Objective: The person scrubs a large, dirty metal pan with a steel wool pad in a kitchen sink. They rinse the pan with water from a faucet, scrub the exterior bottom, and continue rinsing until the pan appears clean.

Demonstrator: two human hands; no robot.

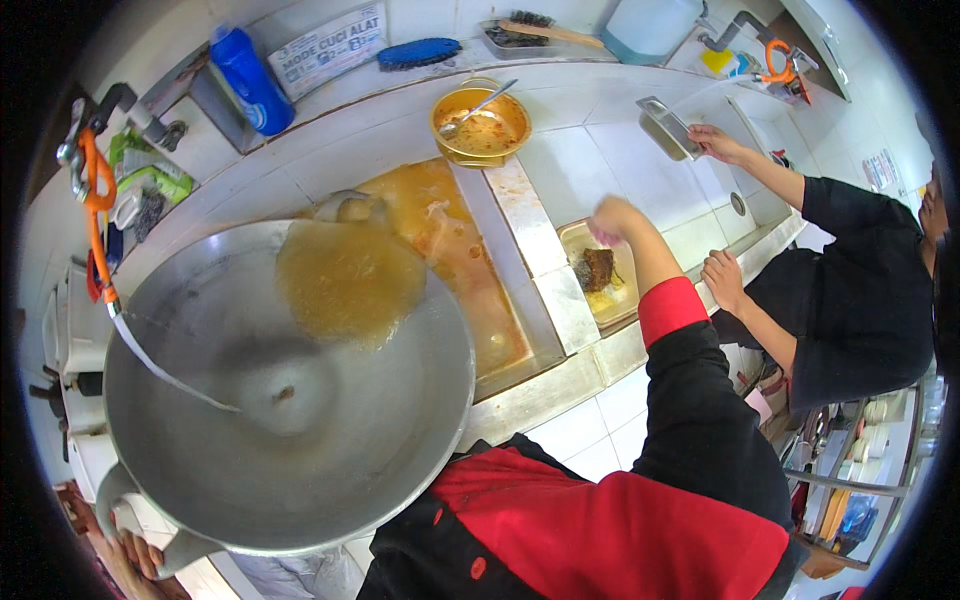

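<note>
My left hand (138, 556) is closed around a loop handle of a very large grey metal wok (200, 430). The wok tilts away from me over the sink, and murky brown water (350, 280) pools at its far side. A thin stream from an orange hose (92, 215) runs down into its bowl. My right hand (618, 220) is smeared by motion above a shallow rectangular tray (622, 300) holding dark and yellow food scraps. Whether its fingers grip anything is unclear. Beyond the wok, a tiled basin (490, 335) holds orange-brown liquid, with a rounded metal thing partly hidden behind the wok's rim.
A golden pot (480, 130) with a spoon (478, 108) stands on the sink's back edge. Along the ledge are a blue bottle (250, 80), a blue brush (418, 52) and a tray of brushes. At right, a co-worker (850, 270) holds a metal pan (668, 128).
</note>
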